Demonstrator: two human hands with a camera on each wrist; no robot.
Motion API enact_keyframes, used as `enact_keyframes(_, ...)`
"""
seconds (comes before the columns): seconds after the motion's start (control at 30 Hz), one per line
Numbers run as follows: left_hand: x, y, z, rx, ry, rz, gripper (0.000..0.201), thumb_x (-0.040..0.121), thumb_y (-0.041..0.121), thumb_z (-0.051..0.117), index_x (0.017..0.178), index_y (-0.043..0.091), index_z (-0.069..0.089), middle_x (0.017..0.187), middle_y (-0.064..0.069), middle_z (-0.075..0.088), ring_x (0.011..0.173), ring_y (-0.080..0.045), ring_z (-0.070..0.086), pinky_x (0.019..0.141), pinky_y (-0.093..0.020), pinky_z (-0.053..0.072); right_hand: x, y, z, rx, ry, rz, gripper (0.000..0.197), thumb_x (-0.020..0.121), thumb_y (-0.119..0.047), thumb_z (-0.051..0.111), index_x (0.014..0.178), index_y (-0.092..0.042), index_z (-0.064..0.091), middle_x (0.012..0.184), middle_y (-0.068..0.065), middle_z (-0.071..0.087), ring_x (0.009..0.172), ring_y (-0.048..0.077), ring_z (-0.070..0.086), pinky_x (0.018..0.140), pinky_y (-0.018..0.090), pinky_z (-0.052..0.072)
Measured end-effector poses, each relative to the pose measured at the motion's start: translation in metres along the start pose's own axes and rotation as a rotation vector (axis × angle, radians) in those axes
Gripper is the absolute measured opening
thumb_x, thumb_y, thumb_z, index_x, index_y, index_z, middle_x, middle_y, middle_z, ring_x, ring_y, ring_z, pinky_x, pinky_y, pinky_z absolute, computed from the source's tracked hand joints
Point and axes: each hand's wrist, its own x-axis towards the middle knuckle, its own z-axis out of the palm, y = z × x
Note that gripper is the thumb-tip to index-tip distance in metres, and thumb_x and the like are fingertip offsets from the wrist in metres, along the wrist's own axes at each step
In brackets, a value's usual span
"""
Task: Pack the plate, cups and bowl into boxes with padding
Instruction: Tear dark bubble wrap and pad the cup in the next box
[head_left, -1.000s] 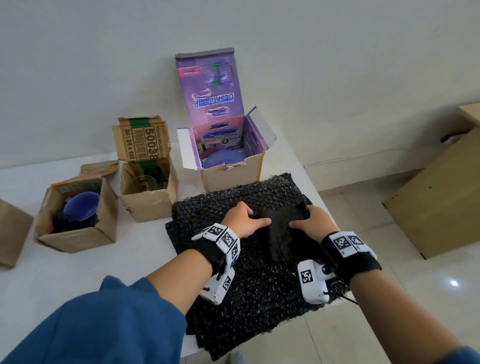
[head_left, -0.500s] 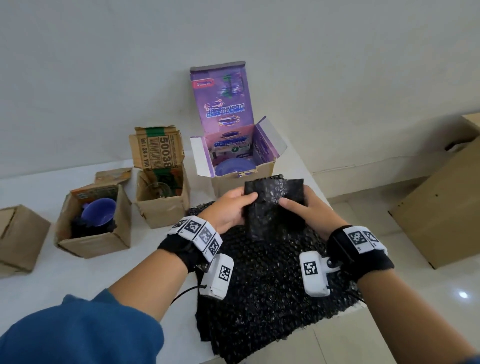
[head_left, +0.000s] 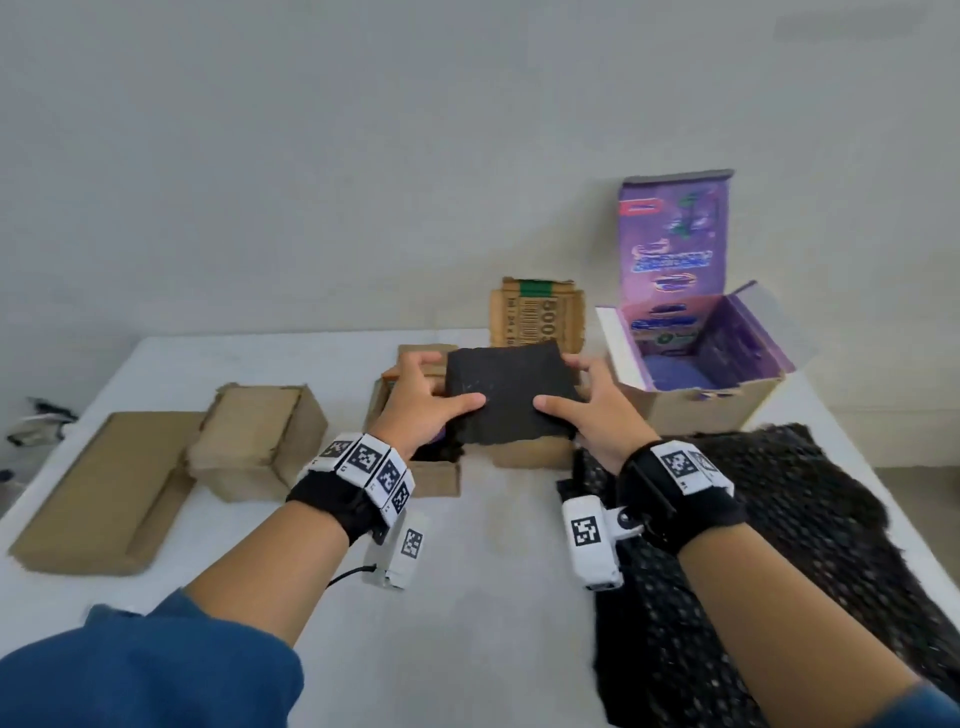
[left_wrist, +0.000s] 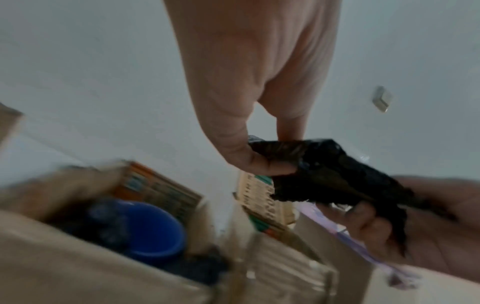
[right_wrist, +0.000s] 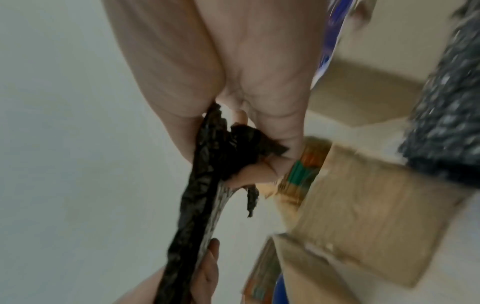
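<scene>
Both hands hold one folded black padding piece (head_left: 511, 395) level above the small open boxes: left hand (head_left: 422, 402) pinches its left edge, thumb on top and fingers (left_wrist: 289, 131) beneath; right hand (head_left: 597, 410) pinches the right edge likewise. Two-sided hold likely keeps the limp sheet flat for laying into a box. Brown box under left hand (left_wrist: 91, 273) holds a blue cup (left_wrist: 153, 228) nested in dark padding. Purple box (head_left: 717, 364) holds something blue, probably the plate or bowl. Closed box (head_left: 254, 441) on the tabletop (head_left: 493, 623); padding stock (head_left: 779, 545) on the right
</scene>
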Motion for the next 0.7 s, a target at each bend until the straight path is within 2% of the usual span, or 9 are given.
enact_keyframes(0.07, 0.009, -0.01, -0.036, 0.153, 0.053, 0.068, 0.055, 0.074, 0.018, 0.079, 0.109, 0.026, 0.037, 0.102, -0.003, 0.063, 0.092, -0.017, 0.064, 0.076, -0.036, 0.056, 0.013, 0.003, 0.036, -0.117, -0.005, -0.027, 0.057, 0.078, -0.006, 0.072, 0.121, -0.025, 0.039, 0.114, 0.017, 0.059, 0.099, 0.025, 0.063, 0.081, 0.033, 0.057)
enact_keyframes(0.13, 0.016, -0.019, -0.065, 0.33, 0.064, 0.119, 0.043, 0.076, 0.019, 0.078, 0.108, 0.021, 0.05, 0.101, 0.004, 0.058, 0.092, -0.014, 0.058, 0.077, -0.022, 0.046, 0.023, 0.006, 0.071, -0.297, 0.022, -0.093, 0.051, 0.079, -0.006, 0.071, 0.115, -0.024, 0.039, 0.109, 0.009, 0.056, 0.092, 0.014, 0.059, 0.067, 0.014, 0.052)
enact_keyframes(0.17, 0.021, -0.025, -0.077, 0.39, 0.052, 0.117, 0.039, 0.076, 0.019, 0.078, 0.109, 0.018, 0.055, 0.101, 0.006, 0.056, 0.09, -0.014, 0.057, 0.077, -0.02, 0.042, 0.028, 0.008, 0.087, -0.393, 0.054, -0.126, 0.048, 0.079, -0.007, 0.071, 0.112, -0.023, 0.041, 0.107, 0.007, 0.054, 0.092, 0.013, 0.056, 0.067, 0.012, 0.048)
enact_keyframes(0.3, 0.033, -0.043, -0.105, 0.576, -0.027, 0.106, 0.05, 0.077, 0.021, 0.077, 0.121, 0.015, 0.056, 0.111, 0.003, 0.056, 0.084, -0.013, 0.057, 0.075, -0.021, 0.041, 0.041, 0.029, 0.128, -0.699, 0.162, -0.196, 0.039, 0.079, -0.009, 0.069, 0.11, -0.018, 0.046, 0.111, 0.006, 0.05, 0.099, 0.019, 0.051, 0.084, 0.027, 0.044)
enact_keyframes(0.4, 0.035, -0.053, -0.11, 0.68, -0.096, 0.144, 0.058, 0.078, 0.029, 0.076, 0.129, 0.017, 0.051, 0.122, -0.002, 0.057, 0.086, -0.014, 0.058, 0.076, -0.022, 0.041, 0.046, 0.036, 0.139, -0.84, 0.166, -0.21, 0.035, 0.082, -0.005, 0.062, 0.111, -0.016, 0.048, 0.112, 0.004, 0.047, 0.096, 0.014, 0.045, 0.086, 0.025, 0.041)
enact_keyframes(0.47, 0.032, -0.056, -0.107, 0.784, -0.128, 0.202, 0.054, 0.083, 0.037, 0.069, 0.129, 0.015, 0.053, 0.118, -0.002, 0.059, 0.091, -0.015, 0.059, 0.076, -0.021, 0.04, 0.051, 0.035, 0.139, -0.879, 0.153, -0.228, 0.033, 0.083, -0.001, 0.058, 0.111, -0.015, 0.048, 0.111, 0.003, 0.049, 0.096, 0.015, 0.046, 0.084, 0.024, 0.04)
enact_keyframes(0.53, 0.027, -0.06, -0.104, 0.899, -0.14, 0.278, 0.041, 0.09, 0.043, 0.058, 0.119, 0.015, 0.06, 0.102, 0.0, 0.06, 0.091, -0.017, 0.059, 0.071, -0.023, 0.041, 0.059, 0.033, 0.137, -0.885, 0.133, -0.238, 0.032, 0.084, 0.001, 0.056, 0.109, -0.016, 0.047, 0.106, 0.001, 0.053, 0.096, 0.016, 0.051, 0.081, 0.026, 0.042)
enact_keyframes(0.6, 0.024, -0.061, -0.103, 1.014, -0.135, 0.366, 0.034, 0.093, 0.046, 0.049, 0.098, 0.017, 0.067, 0.086, 0.001, 0.055, 0.087, -0.019, 0.057, 0.065, -0.027, 0.039, 0.068, 0.031, 0.133, -0.859, 0.109, -0.226, 0.031, 0.085, -0.001, 0.058, 0.109, -0.016, 0.046, 0.1, -0.001, 0.056, 0.093, 0.015, 0.052, 0.08, 0.025, 0.04)
enact_keyframes(0.7, 0.027, -0.067, -0.103, 1.11, -0.117, 0.524, 0.035, 0.091, 0.048, 0.051, 0.08, 0.019, 0.066, 0.085, 0.002, 0.051, 0.089, -0.017, 0.046, 0.073, -0.032, 0.041, 0.077, 0.029, 0.13, -0.708, 0.086, -0.227, 0.032, 0.084, -0.005, 0.064, 0.107, -0.017, 0.045, 0.096, -0.001, 0.06, 0.092, 0.013, 0.055, 0.081, 0.024, 0.039)
